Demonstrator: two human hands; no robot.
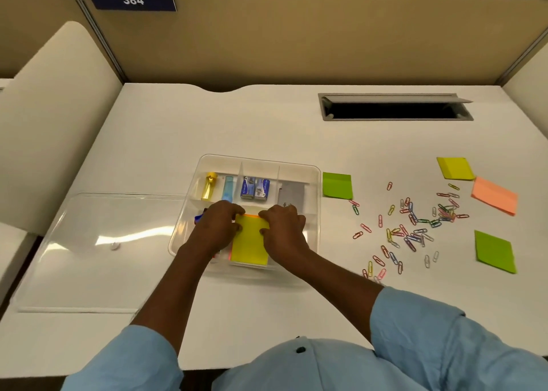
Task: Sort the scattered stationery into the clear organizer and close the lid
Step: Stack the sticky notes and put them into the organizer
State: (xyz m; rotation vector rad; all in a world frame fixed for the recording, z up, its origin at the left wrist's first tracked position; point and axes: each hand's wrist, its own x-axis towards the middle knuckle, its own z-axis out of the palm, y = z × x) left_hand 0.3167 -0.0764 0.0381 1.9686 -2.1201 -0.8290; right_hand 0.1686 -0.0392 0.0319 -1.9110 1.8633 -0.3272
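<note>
Glossy clear plastic organizer [314, 213] and lid [98, 251]; matt white desk [237, 118].

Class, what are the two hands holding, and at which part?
The left hand and right hand grip the yellow sticky-note pad at its far corners.

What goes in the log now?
step: yellow sticky-note pad into clear plastic organizer | left hand, right hand: gripping pad | clear flat lid: off

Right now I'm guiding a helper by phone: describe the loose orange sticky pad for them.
On the white desk, look right of the clear organizer to the scattered paper clips. At their right edge lies the orange pad, between a yellow pad farther back and a green pad nearer; it alone is orange.
</note>
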